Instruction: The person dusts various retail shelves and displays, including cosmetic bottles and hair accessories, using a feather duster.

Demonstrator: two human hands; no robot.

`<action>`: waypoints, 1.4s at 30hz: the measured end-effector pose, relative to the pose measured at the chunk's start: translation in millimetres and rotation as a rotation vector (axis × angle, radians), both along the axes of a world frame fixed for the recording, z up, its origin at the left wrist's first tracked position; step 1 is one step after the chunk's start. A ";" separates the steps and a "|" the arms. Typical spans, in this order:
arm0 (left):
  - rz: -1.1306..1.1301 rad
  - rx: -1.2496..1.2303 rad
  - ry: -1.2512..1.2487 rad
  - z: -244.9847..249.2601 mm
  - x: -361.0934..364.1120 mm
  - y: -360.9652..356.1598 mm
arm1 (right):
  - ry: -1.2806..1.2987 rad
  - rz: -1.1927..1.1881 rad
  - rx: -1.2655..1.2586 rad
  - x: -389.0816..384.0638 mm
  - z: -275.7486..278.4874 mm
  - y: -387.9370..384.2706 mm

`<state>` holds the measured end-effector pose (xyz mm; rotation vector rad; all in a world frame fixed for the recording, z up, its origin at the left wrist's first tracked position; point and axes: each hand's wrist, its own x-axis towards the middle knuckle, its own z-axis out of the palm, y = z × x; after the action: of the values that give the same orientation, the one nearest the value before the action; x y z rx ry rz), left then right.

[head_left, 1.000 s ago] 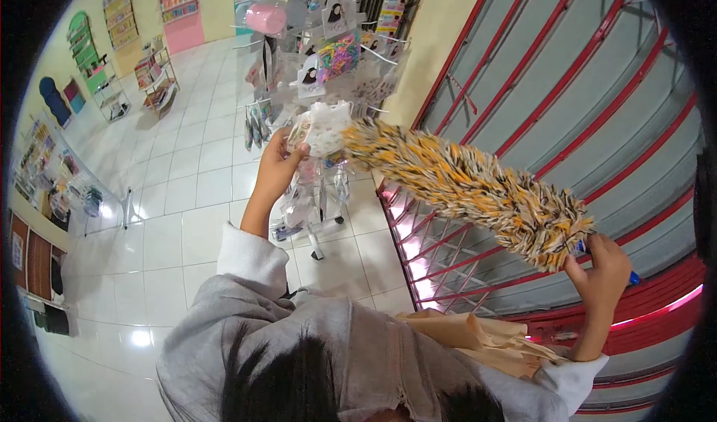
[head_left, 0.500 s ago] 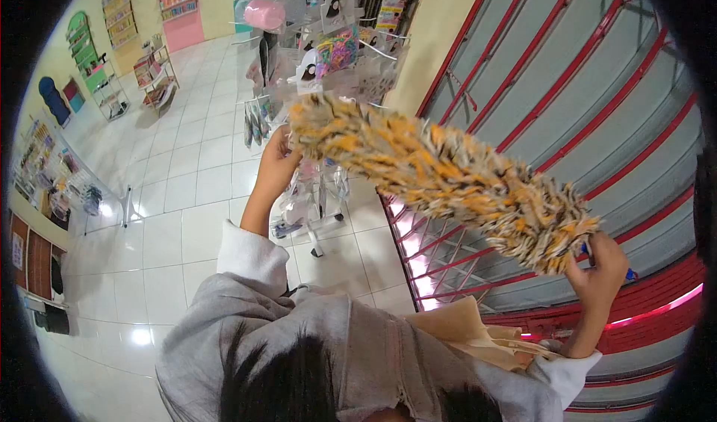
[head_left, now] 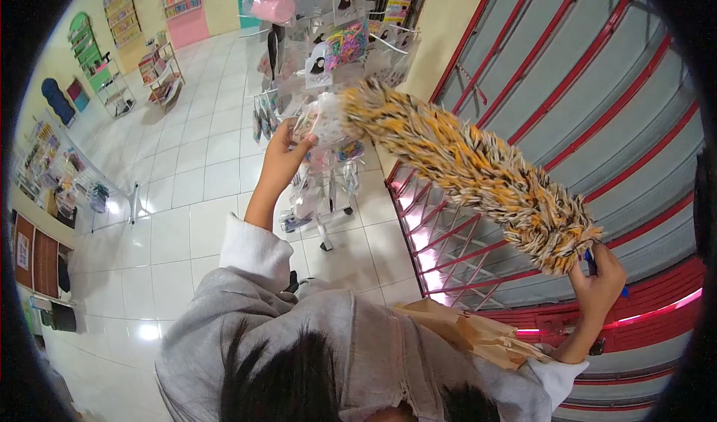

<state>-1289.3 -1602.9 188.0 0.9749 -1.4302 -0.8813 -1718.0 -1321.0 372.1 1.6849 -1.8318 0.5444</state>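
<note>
My right hand [head_left: 601, 276] is closed around the blue handle of a duster [head_left: 478, 179] with shaggy orange, black and cream fibres. The duster slants up and to the left, its far end close to the hanging packets of a display rack [head_left: 326, 209]. At the rack, my left hand [head_left: 284, 157] pinches a clear plastic packet [head_left: 323, 114] with small pale items inside. What exactly the packet contains is too small to tell. Beside it hang a packet of colourful hair ties [head_left: 347, 45] and a pink packaged item [head_left: 273, 7].
Red folding bars [head_left: 553, 108] in front of a grey shutter rise on the right. A beige bag [head_left: 470, 332] hangs at my front. Farther left, a rack of goods [head_left: 60, 164] and a small shelf cart [head_left: 160, 75] stand on the white tiled floor [head_left: 187, 228].
The duster's far end has shifted right, away from my left hand. That hand now shows gripping a clear packet on the rack. My right hand keeps its hold on the handle.
</note>
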 end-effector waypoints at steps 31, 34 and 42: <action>-0.356 0.065 -0.135 -36.6 121.3 -74.1 | -0.253 -0.292 0.410 240.3 -109.3 3.6; -0.397 0.055 -0.151 -40.4 128.4 -85.1 | -0.241 -0.326 0.308 272.6 -119.7 24.5; -0.348 0.053 -0.140 -25.7 151.9 -105.2 | -0.475 -0.428 0.204 338.2 -127.2 32.4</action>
<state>-1137.5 -1708.1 162.2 0.8526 -1.7369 -1.1264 -1379.8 -1288.6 244.8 1.2878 -2.5796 0.6229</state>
